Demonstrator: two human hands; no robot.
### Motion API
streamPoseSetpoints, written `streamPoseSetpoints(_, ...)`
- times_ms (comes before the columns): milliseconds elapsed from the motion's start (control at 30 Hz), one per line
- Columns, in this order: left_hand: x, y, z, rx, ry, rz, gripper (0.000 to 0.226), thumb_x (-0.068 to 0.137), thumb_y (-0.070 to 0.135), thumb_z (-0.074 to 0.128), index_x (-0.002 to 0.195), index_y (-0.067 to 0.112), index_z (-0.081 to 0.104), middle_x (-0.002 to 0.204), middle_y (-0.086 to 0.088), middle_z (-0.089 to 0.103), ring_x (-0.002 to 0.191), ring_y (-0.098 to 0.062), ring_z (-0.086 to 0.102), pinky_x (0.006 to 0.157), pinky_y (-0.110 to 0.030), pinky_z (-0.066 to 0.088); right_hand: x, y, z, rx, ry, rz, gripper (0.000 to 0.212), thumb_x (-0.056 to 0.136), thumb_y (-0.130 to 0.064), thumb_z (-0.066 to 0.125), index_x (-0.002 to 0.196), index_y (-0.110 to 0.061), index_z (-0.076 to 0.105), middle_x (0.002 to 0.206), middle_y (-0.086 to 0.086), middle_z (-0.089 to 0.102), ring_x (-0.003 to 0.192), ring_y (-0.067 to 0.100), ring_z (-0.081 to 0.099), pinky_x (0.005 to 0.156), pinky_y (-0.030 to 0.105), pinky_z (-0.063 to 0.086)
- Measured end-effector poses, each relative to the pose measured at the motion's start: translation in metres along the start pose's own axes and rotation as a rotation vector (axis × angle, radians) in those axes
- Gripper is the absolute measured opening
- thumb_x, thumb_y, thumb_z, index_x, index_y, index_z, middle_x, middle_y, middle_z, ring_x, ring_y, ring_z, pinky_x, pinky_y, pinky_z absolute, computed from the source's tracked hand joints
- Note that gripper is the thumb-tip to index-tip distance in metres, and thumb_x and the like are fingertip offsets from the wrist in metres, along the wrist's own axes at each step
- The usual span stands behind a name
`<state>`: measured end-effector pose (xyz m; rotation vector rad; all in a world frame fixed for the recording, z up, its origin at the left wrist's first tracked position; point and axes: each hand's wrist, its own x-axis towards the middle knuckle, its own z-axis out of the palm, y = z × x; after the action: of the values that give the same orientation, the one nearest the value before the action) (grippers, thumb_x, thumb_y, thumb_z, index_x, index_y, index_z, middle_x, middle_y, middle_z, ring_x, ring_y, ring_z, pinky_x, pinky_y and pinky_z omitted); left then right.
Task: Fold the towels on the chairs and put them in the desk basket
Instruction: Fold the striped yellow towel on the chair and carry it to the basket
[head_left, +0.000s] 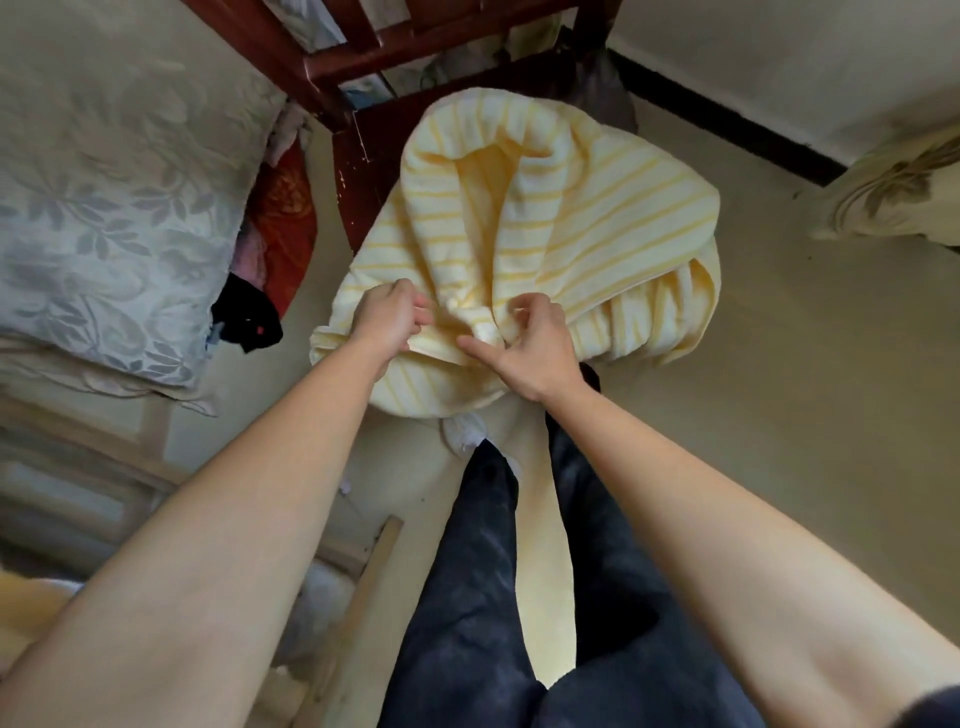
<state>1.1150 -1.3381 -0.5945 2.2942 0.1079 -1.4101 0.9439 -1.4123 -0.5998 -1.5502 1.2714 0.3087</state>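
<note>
A yellow-and-white striped towel (597, 208) lies heaped over the seat of a dark red wooden chair (363, 150), bulging up at the back and hanging off the front and right. My left hand (389, 314) pinches the towel's near edge with curled fingers. My right hand (524, 343) grips a bunched fold of the same edge just to the right, so the two hands are close together. No basket is in view.
A bed with a grey floral cover (104, 208) runs along the left, with red and black clothes (249, 317) wedged beside the chair. Pale wooden slats (363, 577) lie at lower left. My dark trouser legs (493, 597) stand on a beige floor (779, 389).
</note>
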Motion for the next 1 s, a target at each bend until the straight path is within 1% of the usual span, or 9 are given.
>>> streamPoseSetpoints(133,0.01,-0.001,-0.014,0.112,0.059,0.083,0.015,0.087,0.028,0.05,0.084,0.023,0.064,0.083,0.003,0.066,0.088,-0.021,0.06,0.079,-0.037,0.051,0.0,-0.003,0.02,-0.101,0.077,-0.008,0.085,0.069,-0.061,0.079,0.13,-0.014,0.044,0.125,0.003,0.044,0.12,0.023,0.047,0.1,0.035,0.044)
streamPoseSetpoints(267,0.014,0.004,-0.017,0.159,0.085,0.124,0.019,0.084,0.038,0.054,0.071,0.025,0.056,0.09,-0.007,0.069,0.083,-0.024,0.06,0.079,-0.037,0.052,-0.002,0.002,0.023,0.113,0.113,-0.008,0.057,0.085,-0.054,0.063,0.119,-0.012,0.047,0.116,0.0,0.047,0.11,0.021,0.051,0.093,0.032,0.043)
streamPoseSetpoints(333,0.014,0.009,-0.01,0.145,0.023,0.085,0.028,0.088,0.05,0.059,0.075,0.025,0.056,0.1,-0.009,0.07,0.087,-0.022,0.062,0.08,-0.039,0.054,-0.002,0.009,0.018,0.143,0.116,-0.036,0.045,0.086,-0.043,0.053,0.118,-0.011,0.048,0.116,0.001,0.048,0.103,0.018,0.051,0.088,0.03,0.043)
streamPoseSetpoints(400,0.018,0.012,-0.001,0.121,-0.046,0.048,0.039,0.081,0.059,0.065,0.08,0.021,0.057,0.104,-0.008,0.07,0.095,-0.022,0.066,0.077,-0.038,0.053,-0.001,0.019,0.013,0.084,0.099,-0.062,0.04,0.084,-0.029,0.059,0.118,-0.012,0.047,0.117,0.001,0.047,0.098,0.017,0.052,0.082,0.031,0.045)
streamPoseSetpoints(533,0.031,0.01,0.016,0.177,0.009,0.038,0.062,0.064,0.056,0.08,0.106,0.015,0.061,0.102,0.0,0.07,0.093,-0.02,0.068,0.07,-0.03,0.05,0.006,0.038,0.014,-0.131,0.117,-0.196,0.042,0.083,-0.015,0.067,0.12,-0.009,0.049,0.119,0.004,0.05,0.101,0.02,0.054,0.072,0.023,0.034)
streamPoseSetpoints(633,0.042,0.007,0.023,0.158,0.036,0.054,0.039,0.067,0.047,0.082,0.082,0.016,0.065,0.087,0.001,0.071,0.083,-0.019,0.067,0.071,-0.031,0.053,0.012,0.034,0.011,-0.154,0.207,-0.2,0.023,0.087,-0.005,0.054,0.109,-0.008,0.05,0.099,0.003,0.055,0.084,0.028,0.056,0.063,0.03,0.03)
streamPoseSetpoints(733,0.045,0.007,0.025,0.151,0.053,0.053,0.033,0.074,0.041,0.078,0.066,0.019,0.056,0.078,-0.001,0.066,0.078,-0.019,0.062,0.074,-0.034,0.055,0.014,0.024,0.003,-0.055,0.328,-0.214,0.013,0.088,-0.003,0.05,0.1,-0.007,0.055,0.086,0.008,0.059,0.073,0.03,0.055,0.062,0.038,0.04)
streamPoseSetpoints(833,0.045,0.009,0.026,0.125,0.056,0.043,0.037,0.077,0.038,0.077,0.061,0.022,0.048,0.078,-0.005,0.061,0.074,-0.018,0.057,0.068,-0.032,0.052,0.005,0.017,0.0,-0.087,0.32,-0.328,0.017,0.083,-0.005,0.051,0.091,-0.005,0.066,0.093,0.009,0.059,0.074,0.025,0.058,0.064,0.029,0.042)
streamPoseSetpoints(1000,0.044,0.013,0.025,0.104,0.038,0.022,0.033,0.075,0.041,0.078,0.067,0.02,0.054,0.08,-0.005,0.065,0.077,-0.02,0.063,0.065,-0.03,0.051,-0.009,0.007,0.017,-0.241,0.254,-0.364,0.032,0.088,-0.034,0.059,0.094,-0.004,0.071,0.094,0.011,0.059,0.077,0.028,0.062,0.065,0.034,0.053)
